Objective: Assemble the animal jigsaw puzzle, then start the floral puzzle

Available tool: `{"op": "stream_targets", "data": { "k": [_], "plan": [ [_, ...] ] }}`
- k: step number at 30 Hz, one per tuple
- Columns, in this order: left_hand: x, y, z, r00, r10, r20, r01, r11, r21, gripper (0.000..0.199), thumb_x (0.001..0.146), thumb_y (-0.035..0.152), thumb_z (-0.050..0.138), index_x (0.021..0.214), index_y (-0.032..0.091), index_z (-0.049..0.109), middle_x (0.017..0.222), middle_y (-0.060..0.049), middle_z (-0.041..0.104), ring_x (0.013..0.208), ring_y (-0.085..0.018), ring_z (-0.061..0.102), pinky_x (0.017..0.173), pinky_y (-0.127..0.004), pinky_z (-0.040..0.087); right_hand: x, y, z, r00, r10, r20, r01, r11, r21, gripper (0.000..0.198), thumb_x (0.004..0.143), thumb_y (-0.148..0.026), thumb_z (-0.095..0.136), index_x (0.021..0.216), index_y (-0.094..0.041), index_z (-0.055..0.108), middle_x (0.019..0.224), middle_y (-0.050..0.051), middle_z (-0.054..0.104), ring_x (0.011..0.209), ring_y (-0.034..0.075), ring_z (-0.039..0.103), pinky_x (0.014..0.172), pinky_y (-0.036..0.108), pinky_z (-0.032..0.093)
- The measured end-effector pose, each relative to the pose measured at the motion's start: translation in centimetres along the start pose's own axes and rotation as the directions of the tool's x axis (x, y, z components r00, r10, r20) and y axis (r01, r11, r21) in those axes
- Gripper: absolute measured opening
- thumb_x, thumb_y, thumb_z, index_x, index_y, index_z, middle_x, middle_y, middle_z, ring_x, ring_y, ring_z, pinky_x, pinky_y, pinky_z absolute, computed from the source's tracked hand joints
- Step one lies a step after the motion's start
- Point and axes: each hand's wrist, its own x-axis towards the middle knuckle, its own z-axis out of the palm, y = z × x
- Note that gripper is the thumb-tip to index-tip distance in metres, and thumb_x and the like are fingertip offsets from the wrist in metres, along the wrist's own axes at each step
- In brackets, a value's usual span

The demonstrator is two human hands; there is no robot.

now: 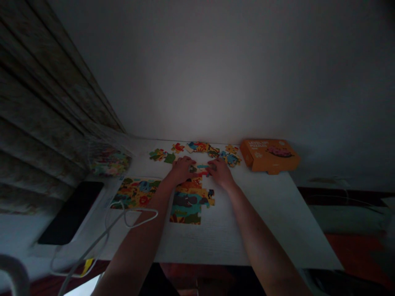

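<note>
Bare forearms [259, 234] reached in from the near edge of a white rectangular table [290, 230], running across it toward the far side. Between them lay a partly joined, brightly printed jigsaw puzzle [185, 201], showing a grey animal on a blue-green band, its right edge stepped and knobbed. The person's left hand [182, 168] was at the puzzle's upper left, its fingers bent downward and slightly apart. The right hand [219, 172] faced it across the puzzle's top, fingers curved inward, their tips near a small red and blue puzzle piece [203, 174]. From where I stood in that dim light, I could not tell whether either hand was pinching anything.

Beyond the hands, loose multicoloured puzzle pieces [199, 147] lay in a rough arc near the pale, plain wall [197, 74], green ones to the left and blue ones just past the right hand. Farther right sat an orange cardboard box [268, 155] with a pink picture on top. To the left, a rectangular colour-printed animal picture [135, 191] lay partly behind the left forearm. Past it rested a flat black rectangular device [72, 213], with a thin white cable [132, 227] looping nearby. Patterned, pleated curtains [40, 102] hung alongside.
</note>
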Motion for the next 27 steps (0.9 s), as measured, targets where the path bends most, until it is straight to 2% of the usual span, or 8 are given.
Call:
{"op": "stream_targets", "data": {
  "k": [13,27],
  "plan": [
    [-0.02,0.10,-0.19,1.000,0.001,0.013,-0.001,1.000,-0.002,0.053,0.084,0.046,0.075,0.132,0.027,0.065,0.141,-0.010,0.056,0.131,-0.033,0.051,0.111,-0.048,0.039,-0.25,-0.37,-0.60,0.998,-0.025,0.066,0.029,0.997,-0.065,0.023,0.091,-0.028,0.070,0.112,-0.020,0.076,0.113,0.010,0.064,0.105,0.021,0.063,0.097,0.032,0.046],
    [0.03,-0.27,0.24,1.000,0.009,-0.004,-0.009,1.000,-0.009,0.054,0.083,0.047,0.077,0.132,0.027,0.066,0.139,-0.009,0.056,0.131,-0.033,0.051,0.112,-0.048,0.039,-0.39,-0.50,-0.64,1.000,0.007,0.013,-0.005,0.996,-0.091,0.021,0.091,-0.030,0.070,0.110,-0.022,0.075,0.112,0.009,0.064,0.106,0.022,0.062,0.095,0.033,0.045]
  ]
}}
